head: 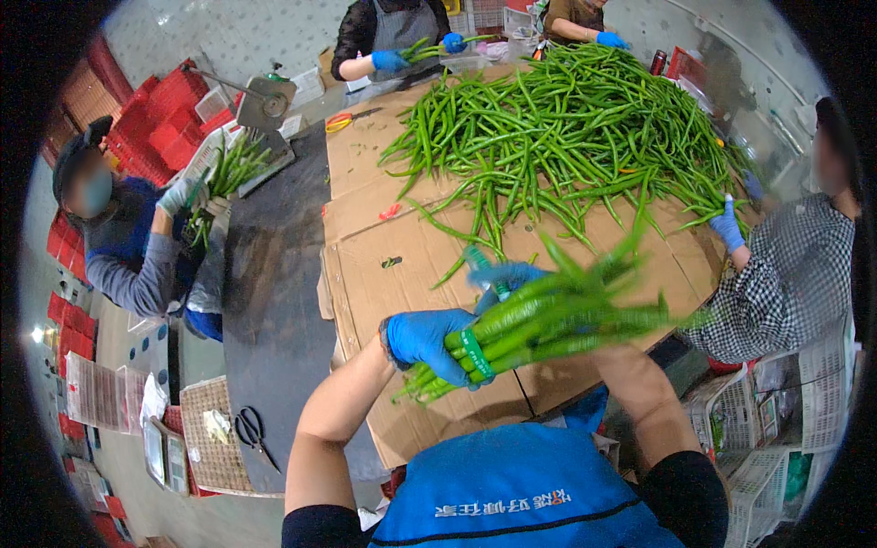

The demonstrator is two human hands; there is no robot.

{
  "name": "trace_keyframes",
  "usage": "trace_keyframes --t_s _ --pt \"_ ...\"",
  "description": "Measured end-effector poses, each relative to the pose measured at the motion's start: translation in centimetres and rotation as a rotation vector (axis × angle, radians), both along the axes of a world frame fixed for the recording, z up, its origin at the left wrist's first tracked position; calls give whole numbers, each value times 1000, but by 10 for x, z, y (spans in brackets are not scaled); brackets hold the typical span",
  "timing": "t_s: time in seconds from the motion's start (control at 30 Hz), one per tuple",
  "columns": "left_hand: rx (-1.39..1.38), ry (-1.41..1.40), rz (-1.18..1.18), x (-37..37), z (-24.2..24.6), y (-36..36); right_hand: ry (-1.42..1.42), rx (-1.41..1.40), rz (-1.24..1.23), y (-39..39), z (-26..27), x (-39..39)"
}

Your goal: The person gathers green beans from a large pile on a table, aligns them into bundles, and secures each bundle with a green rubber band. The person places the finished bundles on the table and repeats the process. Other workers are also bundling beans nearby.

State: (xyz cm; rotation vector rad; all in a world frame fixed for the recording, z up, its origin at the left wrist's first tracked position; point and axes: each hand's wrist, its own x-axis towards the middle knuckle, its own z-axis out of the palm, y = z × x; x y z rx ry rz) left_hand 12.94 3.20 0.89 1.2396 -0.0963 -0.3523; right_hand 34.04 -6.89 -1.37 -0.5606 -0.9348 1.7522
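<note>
My left hand (430,340), in a blue glove, grips a bundle of long green chili peppers (548,315) near the stem end. A printed green band (477,353) wraps that end. Beyond the bundle, my right hand (508,279), also gloved in blue, is blurred and partly covered by the peppers. Its fingers appear closed around a translucent green object (488,268), possibly a roll of tape. Past both hands, a big heap of loose green chili peppers (548,130) covers the far part of the cardboard-topped table (384,294).
Orange-handled scissors (340,122) lie near the heap; black scissors (252,431) lie on the dark tabletop (274,274). A weighing scale (266,103) stands at left, beside a person (130,233) holding peppers. Other gloved people work opposite and at right (774,274). Plastic crates (740,418) stand lower right.
</note>
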Motion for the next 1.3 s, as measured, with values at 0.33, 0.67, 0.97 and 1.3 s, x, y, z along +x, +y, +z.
trace_keyframes --t_s 0.33,0.67,0.97,1.3 --pt "1413 55 -79 18 12 28 -564 212 28 6 98 24" --pt "339 78 852 -15 -16 32 -723 -16 -190 -61 17 -27" --pt "-350 132 352 -24 -27 -26 -754 95 -180 -9 -77 -27" --pt "-572 139 585 -112 -49 -43 -1703 976 -422 -1 -54 -19"
